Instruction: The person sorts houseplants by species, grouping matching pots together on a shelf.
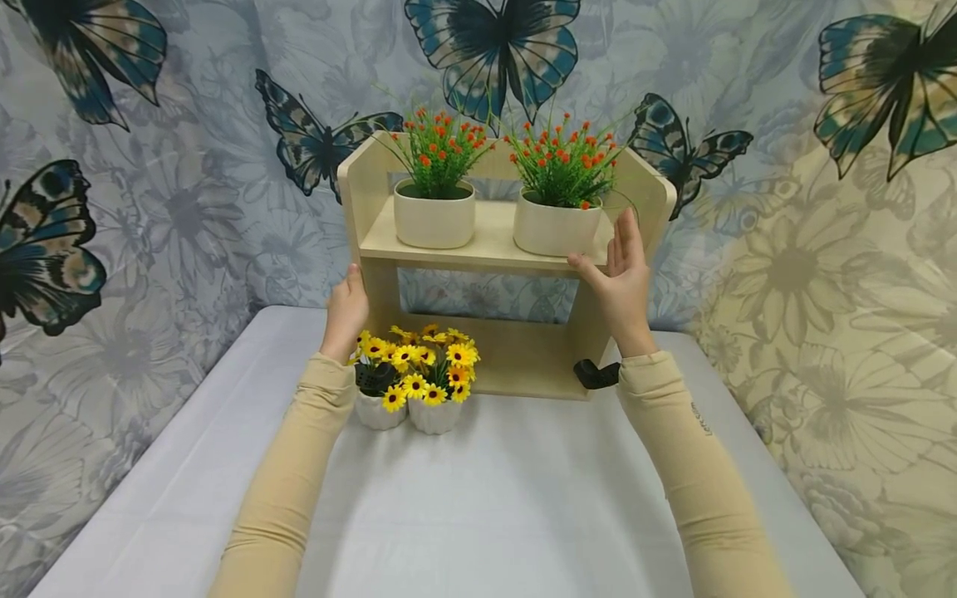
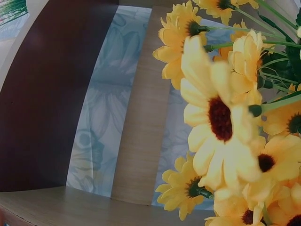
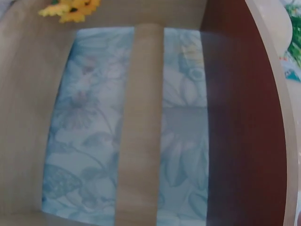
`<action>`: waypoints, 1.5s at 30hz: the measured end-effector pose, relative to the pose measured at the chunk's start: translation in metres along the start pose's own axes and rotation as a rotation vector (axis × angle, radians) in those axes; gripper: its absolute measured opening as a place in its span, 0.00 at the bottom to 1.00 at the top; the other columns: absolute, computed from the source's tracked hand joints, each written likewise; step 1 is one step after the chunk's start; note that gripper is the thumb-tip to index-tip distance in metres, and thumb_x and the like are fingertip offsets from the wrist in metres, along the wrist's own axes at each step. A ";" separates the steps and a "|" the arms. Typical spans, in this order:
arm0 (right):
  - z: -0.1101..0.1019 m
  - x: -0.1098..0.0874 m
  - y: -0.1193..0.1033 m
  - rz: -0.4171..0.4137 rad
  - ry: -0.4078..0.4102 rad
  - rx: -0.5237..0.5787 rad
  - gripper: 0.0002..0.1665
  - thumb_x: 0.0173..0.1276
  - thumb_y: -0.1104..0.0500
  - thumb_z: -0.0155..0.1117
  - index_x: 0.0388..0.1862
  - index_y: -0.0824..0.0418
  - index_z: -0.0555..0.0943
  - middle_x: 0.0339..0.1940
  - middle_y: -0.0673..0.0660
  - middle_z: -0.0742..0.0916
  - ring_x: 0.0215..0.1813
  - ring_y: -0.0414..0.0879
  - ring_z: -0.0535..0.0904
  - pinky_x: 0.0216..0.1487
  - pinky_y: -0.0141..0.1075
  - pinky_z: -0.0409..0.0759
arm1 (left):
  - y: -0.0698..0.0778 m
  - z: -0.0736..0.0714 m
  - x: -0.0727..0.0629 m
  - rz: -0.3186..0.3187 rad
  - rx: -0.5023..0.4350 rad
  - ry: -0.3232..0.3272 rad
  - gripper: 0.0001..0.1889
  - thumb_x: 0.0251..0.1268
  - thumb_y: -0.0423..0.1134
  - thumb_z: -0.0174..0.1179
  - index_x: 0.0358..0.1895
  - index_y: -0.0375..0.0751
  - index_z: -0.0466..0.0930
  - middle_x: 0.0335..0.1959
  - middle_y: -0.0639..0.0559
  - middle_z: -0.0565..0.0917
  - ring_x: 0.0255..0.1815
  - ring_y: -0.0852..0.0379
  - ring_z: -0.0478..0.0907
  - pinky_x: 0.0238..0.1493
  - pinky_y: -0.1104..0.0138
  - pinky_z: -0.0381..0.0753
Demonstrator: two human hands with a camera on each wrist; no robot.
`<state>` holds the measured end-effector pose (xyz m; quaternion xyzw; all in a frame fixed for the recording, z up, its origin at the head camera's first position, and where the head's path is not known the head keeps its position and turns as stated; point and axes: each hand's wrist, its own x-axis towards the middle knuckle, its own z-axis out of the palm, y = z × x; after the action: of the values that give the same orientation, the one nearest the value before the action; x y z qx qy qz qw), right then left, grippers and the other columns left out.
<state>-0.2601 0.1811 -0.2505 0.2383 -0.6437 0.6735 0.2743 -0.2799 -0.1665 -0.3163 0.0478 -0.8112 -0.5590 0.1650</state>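
A two-tier pale wooden shelf (image 1: pixel 493 262) stands at the back of the white table. My left hand (image 1: pixel 347 311) grips its left side, thumb toward the front edge and most fingers hidden. My right hand (image 1: pixel 624 286) rests against the right side panel, fingers straight up, thumb out toward the upper board's front edge. On that upper board sit two white oval pots, the left pot (image 1: pixel 434 220) and the right pot (image 1: pixel 557 226), with red-flowered green plants. Yellow daisies (image 1: pixel 434 365) in small white pots (image 1: pixel 436 417) stand before the shelf's lower left, close to my left wrist.
Butterfly-patterned cloth (image 1: pixel 187 208) hangs behind and along both sides of the white-covered table (image 1: pixel 493 515). A back rail (image 3: pixel 141 117) crosses the shelf's open back in the right wrist view. Yellow flowers (image 2: pixel 221 117) fill the right half of the left wrist view.
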 end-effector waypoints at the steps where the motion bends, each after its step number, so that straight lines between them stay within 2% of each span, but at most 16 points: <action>1: 0.001 -0.002 0.001 -0.008 -0.009 0.013 0.53 0.57 0.71 0.66 0.73 0.68 0.44 0.74 0.60 0.51 0.72 0.40 0.47 0.68 0.32 0.46 | 0.000 0.000 0.000 -0.003 -0.004 -0.002 0.38 0.71 0.61 0.23 0.67 0.34 0.62 0.64 0.36 0.65 0.65 0.39 0.59 0.61 0.48 0.57; 10: -0.002 -0.020 0.021 -0.056 -0.069 0.080 0.52 0.56 0.73 0.67 0.73 0.67 0.48 0.73 0.59 0.55 0.72 0.44 0.49 0.68 0.35 0.48 | 0.001 -0.003 0.001 -0.009 -0.018 -0.006 0.37 0.71 0.62 0.23 0.68 0.36 0.60 0.65 0.35 0.64 0.65 0.39 0.59 0.62 0.49 0.57; 15: -0.002 -0.034 0.034 -0.073 -0.107 0.081 0.52 0.54 0.72 0.69 0.72 0.67 0.50 0.73 0.62 0.55 0.72 0.46 0.50 0.68 0.36 0.48 | 0.002 -0.004 0.000 0.001 -0.026 -0.005 0.37 0.71 0.61 0.23 0.69 0.36 0.59 0.65 0.35 0.64 0.65 0.39 0.59 0.62 0.49 0.57; 20: 0.000 -0.050 0.041 -0.071 -0.135 0.090 0.51 0.54 0.76 0.67 0.73 0.65 0.51 0.73 0.62 0.55 0.72 0.47 0.49 0.68 0.38 0.47 | 0.003 -0.004 0.001 0.008 -0.020 0.000 0.37 0.71 0.61 0.23 0.70 0.37 0.57 0.66 0.36 0.62 0.66 0.40 0.57 0.63 0.50 0.56; 25: 0.003 -0.066 0.046 -0.039 -0.170 0.100 0.50 0.55 0.77 0.65 0.73 0.64 0.51 0.73 0.59 0.56 0.73 0.47 0.48 0.68 0.41 0.47 | 0.003 -0.003 0.002 0.005 -0.008 0.009 0.37 0.71 0.61 0.23 0.68 0.35 0.60 0.66 0.35 0.63 0.66 0.39 0.57 0.63 0.49 0.55; 32: 0.006 -0.086 0.057 0.025 -0.213 0.123 0.49 0.56 0.77 0.64 0.73 0.64 0.52 0.73 0.57 0.58 0.72 0.48 0.50 0.68 0.39 0.48 | 0.001 -0.002 0.002 0.014 0.006 0.002 0.37 0.71 0.61 0.23 0.71 0.38 0.56 0.68 0.38 0.60 0.68 0.40 0.54 0.64 0.50 0.53; 38: 0.011 -0.105 0.066 0.084 -0.251 0.129 0.47 0.56 0.79 0.62 0.72 0.65 0.54 0.72 0.59 0.60 0.72 0.50 0.52 0.68 0.41 0.49 | 0.001 0.001 0.003 -0.014 0.007 0.002 0.37 0.70 0.63 0.23 0.71 0.39 0.56 0.68 0.38 0.59 0.68 0.41 0.54 0.65 0.50 0.52; 45: 0.014 -0.119 0.075 0.142 -0.273 0.134 0.45 0.56 0.78 0.63 0.71 0.66 0.58 0.70 0.60 0.63 0.71 0.50 0.54 0.67 0.42 0.51 | -0.001 0.001 0.003 -0.026 0.009 -0.006 0.37 0.70 0.63 0.23 0.72 0.42 0.52 0.70 0.42 0.56 0.69 0.44 0.51 0.66 0.52 0.50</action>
<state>-0.2241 0.1585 -0.3852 0.2993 -0.6436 0.6941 0.1197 -0.2828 -0.1666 -0.3171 0.0577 -0.8135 -0.5575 0.1551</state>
